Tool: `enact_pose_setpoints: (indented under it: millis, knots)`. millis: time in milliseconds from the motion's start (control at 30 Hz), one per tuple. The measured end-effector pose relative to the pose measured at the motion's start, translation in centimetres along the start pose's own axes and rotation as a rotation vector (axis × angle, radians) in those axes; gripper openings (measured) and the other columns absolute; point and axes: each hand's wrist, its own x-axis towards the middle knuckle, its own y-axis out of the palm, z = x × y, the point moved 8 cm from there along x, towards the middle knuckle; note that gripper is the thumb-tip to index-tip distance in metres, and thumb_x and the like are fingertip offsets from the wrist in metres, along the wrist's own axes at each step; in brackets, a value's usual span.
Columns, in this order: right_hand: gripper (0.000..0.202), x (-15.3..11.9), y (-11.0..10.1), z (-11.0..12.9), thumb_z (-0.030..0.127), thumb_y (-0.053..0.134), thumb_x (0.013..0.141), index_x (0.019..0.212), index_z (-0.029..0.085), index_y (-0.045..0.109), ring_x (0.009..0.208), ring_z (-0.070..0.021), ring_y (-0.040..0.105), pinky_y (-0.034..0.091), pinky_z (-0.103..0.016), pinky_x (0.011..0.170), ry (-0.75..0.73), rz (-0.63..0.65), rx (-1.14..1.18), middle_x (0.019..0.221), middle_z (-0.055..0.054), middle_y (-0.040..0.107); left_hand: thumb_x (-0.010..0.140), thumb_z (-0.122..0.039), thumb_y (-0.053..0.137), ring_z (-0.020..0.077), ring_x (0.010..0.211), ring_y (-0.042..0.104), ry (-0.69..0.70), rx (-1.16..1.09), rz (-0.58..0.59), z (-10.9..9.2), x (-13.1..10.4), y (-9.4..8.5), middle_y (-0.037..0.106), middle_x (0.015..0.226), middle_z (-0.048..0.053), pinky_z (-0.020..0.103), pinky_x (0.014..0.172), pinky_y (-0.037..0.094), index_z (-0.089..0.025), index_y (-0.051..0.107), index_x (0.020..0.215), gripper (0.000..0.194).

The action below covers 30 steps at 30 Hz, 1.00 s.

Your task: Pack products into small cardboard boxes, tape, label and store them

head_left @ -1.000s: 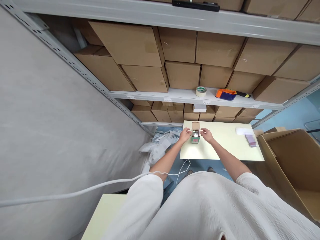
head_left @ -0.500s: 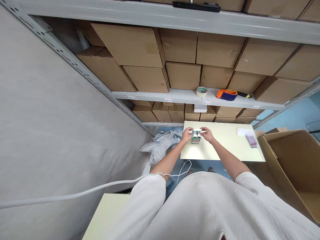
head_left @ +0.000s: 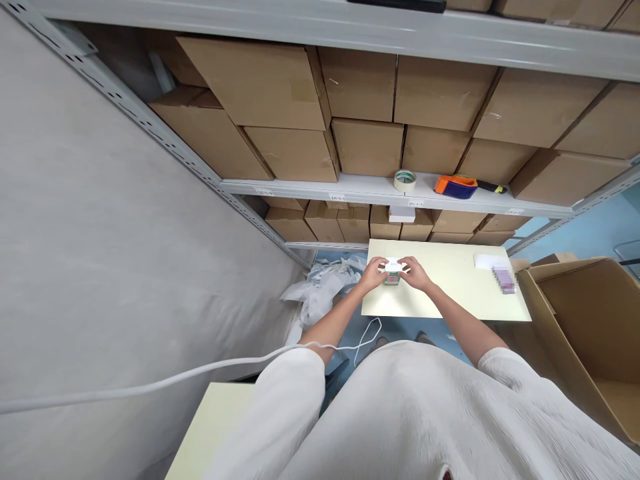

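A small green box [head_left: 392, 280] with a pinkish front panel stands on the pale yellow table [head_left: 450, 287], near its left end. White card, apparently the box's top flap [head_left: 393, 265], lies across its opening. My left hand [head_left: 373, 274] grips the box's left side with bent fingers. On the opposite side, my right hand [head_left: 415, 274] pinches the flap and the box edge. What is inside the box is hidden.
On the table's right lie a white packet [head_left: 489, 261] and a blurred purple item [head_left: 504, 280]. A large open carton [head_left: 565, 287] stands beyond. The shelf above bears a tape roll [head_left: 405, 180], an orange-and-blue tool [head_left: 456, 187] and cartons. A white cable [head_left: 200, 370] crosses at left.
The box's opening showed its inside before; now the white flap covers it. Both hands have come a little closer together over the top.
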Motion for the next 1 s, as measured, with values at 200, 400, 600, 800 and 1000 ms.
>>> enact_pose_setpoints:
  millis: [200,400,600,800,1000]
  knots:
    - [0.031,-0.8,0.1,0.2,0.03,0.068,0.095,0.125,0.025,0.072,0.1,-0.0216,0.074,0.066,-0.044,0.091,0.009,-0.004,-0.024,0.138,-0.012,0.06,0.085,-0.012,0.073,0.0168,0.1,0.073,0.001,0.006,-0.032,0.1,-0.2,0.5,0.064,0.133,0.009,0.034,0.095,0.063,-0.02,0.072,0.116,0.032]
    - [0.039,-0.9,0.5,0.7,0.028,0.068,0.092,0.13,0.025,0.061,0.1,-0.0203,0.072,0.063,-0.043,0.092,0.006,0.044,-0.135,0.153,-0.015,0.054,0.089,-0.011,0.066,0.0167,0.096,0.072,0.01,0.076,-0.041,0.0,-0.8,0.9,0.064,0.134,0.009,0.038,0.102,0.06,-0.021,0.07,0.122,0.034]
    - [0.041,1.3,0.9,2.0,0.02,0.07,0.084,0.121,0.026,0.054,0.088,-0.0189,0.067,0.055,-0.036,0.08,-0.045,0.178,-0.414,0.14,-0.008,0.061,0.089,-0.012,0.066,0.0189,0.104,0.071,0.025,0.113,-0.029,-0.2,-0.7,0.7,0.062,0.137,0.008,0.038,0.102,0.06,-0.024,0.068,0.128,0.04]
    - [0.038,5.1,1.2,3.0,0.02,0.063,0.085,0.12,0.027,0.051,0.089,-0.0205,0.064,0.05,-0.033,0.077,-0.071,0.125,-0.46,0.134,-0.007,0.061,0.092,-0.008,0.061,0.0235,0.123,0.069,0.062,0.124,-0.035,0.3,0.5,-0.6,0.06,0.146,0.012,0.04,0.11,0.058,-0.024,0.068,0.137,0.049]
    - [0.039,11.2,2.6,3.1,0.02,0.061,0.087,0.124,0.026,0.051,0.09,-0.023,0.063,0.05,-0.036,0.079,-0.051,0.132,-0.464,0.13,-0.008,0.063,0.09,-0.011,0.066,0.0336,0.156,0.047,0.054,0.23,-0.045,1.7,2.4,-2.0,0.046,0.167,0.017,0.049,0.13,0.04,-0.021,0.058,0.156,0.067]
